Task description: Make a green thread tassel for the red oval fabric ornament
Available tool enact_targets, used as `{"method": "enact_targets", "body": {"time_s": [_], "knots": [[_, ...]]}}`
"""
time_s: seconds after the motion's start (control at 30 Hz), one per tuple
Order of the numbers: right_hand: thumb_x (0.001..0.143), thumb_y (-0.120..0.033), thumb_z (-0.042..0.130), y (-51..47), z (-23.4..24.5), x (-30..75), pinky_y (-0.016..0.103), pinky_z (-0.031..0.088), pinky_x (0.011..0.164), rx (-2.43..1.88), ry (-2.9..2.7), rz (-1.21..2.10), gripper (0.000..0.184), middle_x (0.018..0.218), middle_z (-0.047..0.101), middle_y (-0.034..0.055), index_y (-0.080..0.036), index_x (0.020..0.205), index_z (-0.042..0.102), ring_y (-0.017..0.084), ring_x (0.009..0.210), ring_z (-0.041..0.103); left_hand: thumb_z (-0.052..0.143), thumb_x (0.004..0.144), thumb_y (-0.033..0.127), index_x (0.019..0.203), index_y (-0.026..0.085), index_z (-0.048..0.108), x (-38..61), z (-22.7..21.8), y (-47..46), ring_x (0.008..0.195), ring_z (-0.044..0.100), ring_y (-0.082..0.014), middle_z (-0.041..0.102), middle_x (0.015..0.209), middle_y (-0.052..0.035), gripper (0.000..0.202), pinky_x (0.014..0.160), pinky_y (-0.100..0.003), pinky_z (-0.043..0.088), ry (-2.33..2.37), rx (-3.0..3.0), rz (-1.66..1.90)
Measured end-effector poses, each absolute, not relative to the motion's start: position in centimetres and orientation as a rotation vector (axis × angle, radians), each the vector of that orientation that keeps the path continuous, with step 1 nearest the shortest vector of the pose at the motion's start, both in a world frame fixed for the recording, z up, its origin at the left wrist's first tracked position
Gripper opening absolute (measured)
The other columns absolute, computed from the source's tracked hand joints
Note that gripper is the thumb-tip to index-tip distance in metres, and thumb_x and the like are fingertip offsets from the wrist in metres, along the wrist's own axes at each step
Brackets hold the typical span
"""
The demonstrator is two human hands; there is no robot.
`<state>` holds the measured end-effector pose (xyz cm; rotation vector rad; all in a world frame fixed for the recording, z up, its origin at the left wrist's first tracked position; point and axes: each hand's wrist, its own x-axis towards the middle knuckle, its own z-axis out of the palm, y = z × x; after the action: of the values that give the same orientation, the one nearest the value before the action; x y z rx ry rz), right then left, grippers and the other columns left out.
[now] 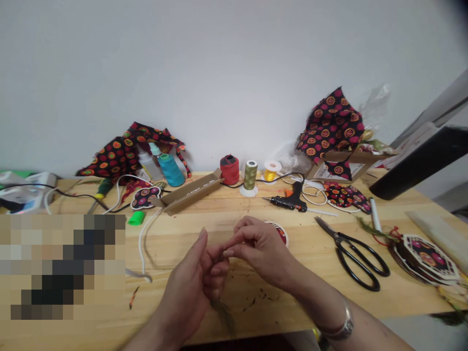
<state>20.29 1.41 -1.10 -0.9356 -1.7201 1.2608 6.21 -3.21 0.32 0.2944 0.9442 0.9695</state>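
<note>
My left hand (pixel 192 287) is closed around a tassel of dark green thread (pixel 224 314), whose loose strands hang below the curled fingers. Its upper part is hidden in the palm. Thumb and index finger of my right hand (pixel 261 248) pinch together at the left fingertips; what they grip is too small to make out. Just behind the right hand, a rounded patterned piece with a white rim (pixel 281 231) lies partly covered. Black-handled scissors (pixel 356 253) rest on the wooden table (pixel 175 258) to the right, blades pointing away.
Along the back stand a teal thread cone (pixel 171 170), a red spool (pixel 229 170), an olive spool (pixel 250 176) and a yellow spool (pixel 270 171). A glue gun (pixel 290 199) lies before them. Stacked patterned pieces (pixel 429 258) sit at right, a cardboard tray (pixel 192 192) left of centre.
</note>
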Motion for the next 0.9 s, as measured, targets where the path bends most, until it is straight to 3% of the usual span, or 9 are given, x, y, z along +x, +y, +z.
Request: {"method": "enact_targets", "body": {"time_s": [0.1,0.27,0.4,0.53,0.63,0.73,0.9], "knots": [[0.074,-0.014,0.068,1.5,-0.9,20.5,0.025,0.041,0.068,-0.979,-1.771,1.176,0.008,0.072,0.053,-0.002,-0.019,0.068,0.07,0.011,0.072,0.052,0.045,0.084,0.047,0.074,0.009,0.071,6.1,0.4,-3.2,0.046,0.012,-0.0076,0.03,0.052,0.0051,0.047,0.041,-0.019,0.011,0.954,0.288,0.983],[0.08,-0.021,0.059,1.6,-0.3,21.4,0.025,0.04,0.063,-1.177,-1.565,0.916,0.012,0.077,0.059,0.0006,-0.017,0.088,0.067,0.012,0.068,0.051,0.041,0.085,0.051,0.093,0.004,0.071,5.8,0.7,-3.2,0.046,0.015,-0.0082,0.031,0.054,0.0052,0.057,0.04,-0.019,0.014,0.931,0.297,0.997],[0.08,-0.027,0.059,0.4,-0.2,21.4,0.024,0.035,0.054,-1.259,-1.454,1.263,0.018,0.054,0.054,-0.0027,-0.017,0.07,0.071,0.009,0.054,0.044,0.041,0.083,0.058,0.098,0.006,0.071,6.0,0.8,-3.3,0.047,0.021,-0.0085,0.032,0.055,0.0048,0.062,0.041,-0.018,0.019,0.966,0.319,1.077],[0.075,-0.027,0.066,-1.0,-1.2,20.1,0.022,0.036,0.056,-1.088,-1.282,1.678,0.012,0.06,0.06,-0.0038,-0.023,0.081,0.075,0.007,0.052,0.043,0.046,0.078,0.063,0.096,0.01,0.073,6.5,0.6,-3.6,0.047,0.027,-0.0085,0.04,0.054,0.003,0.063,0.043,-0.019,0.025,1.031,0.385,1.154],[0.071,-0.03,0.071,-1.3,-2.3,19.2,0.021,0.034,0.053,-1.04,-1.203,1.731,0.017,0.066,0.064,-0.0023,-0.025,0.087,0.075,0.006,0.054,0.044,0.052,0.072,0.067,0.098,0.013,0.074,6.7,0.0,-3.8,0.051,0.033,-0.0094,0.05,0.058,-0.0002,0.064,0.046,-0.02,0.028,1.103,0.467,1.198],[0.066,-0.03,0.074,-1.1,-2.8,18.8,0.02,0.027,0.047,-1.068,-1.163,1.711,0.021,0.056,0.058,-0.0038,-0.023,0.086,0.075,0.005,0.049,0.038,0.051,0.069,0.071,0.102,0.018,0.073,6.6,-0.6,-4.0,0.052,0.037,-0.0114,0.056,0.058,-0.0007,0.067,0.048,-0.023,0.03,1.199,0.59,1.189],[0.068,-0.025,0.071,-0.9,-2.1,18.8,0.019,0.026,0.044,-1.076,-1.122,1.746,0.01,0.062,0.066,-0.0005,-0.019,0.075,0.074,0.006,0.05,0.045,0.037,0.079,0.069,0.11,0.021,0.069,6.2,-1.6,-4.3,0.069,0.053,-0.0208,0.065,0.07,-0.0047,0.065,0.055,-0.03,0.038,1.282,0.849,1.172]]}}
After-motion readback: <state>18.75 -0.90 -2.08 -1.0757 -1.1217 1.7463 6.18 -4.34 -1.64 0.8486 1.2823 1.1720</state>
